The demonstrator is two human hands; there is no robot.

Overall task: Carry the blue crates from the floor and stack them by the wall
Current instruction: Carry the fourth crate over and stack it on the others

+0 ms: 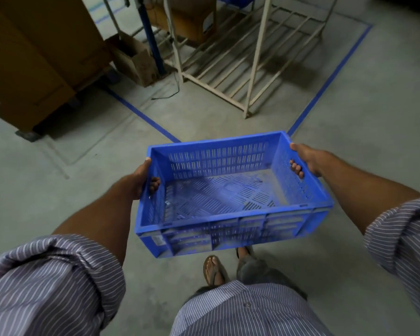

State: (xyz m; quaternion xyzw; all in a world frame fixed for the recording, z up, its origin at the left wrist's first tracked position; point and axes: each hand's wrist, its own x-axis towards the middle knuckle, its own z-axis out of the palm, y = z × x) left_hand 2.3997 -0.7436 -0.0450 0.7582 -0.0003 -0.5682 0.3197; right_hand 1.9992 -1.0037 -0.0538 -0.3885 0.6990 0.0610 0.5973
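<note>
The near wall of the blue slatted plastic crate (228, 197) is smeared with blur, and its small label cannot be read. The crate hides most of one sandalled foot (243, 252). It hangs above the grey concrete floor (83, 190), between the hands. The left hand (138, 180) grips the handle slot at 9 o'clock, and the right hand (306, 161) grips the slot at 2 o'clock, fingers curled through to the inside.
</note>
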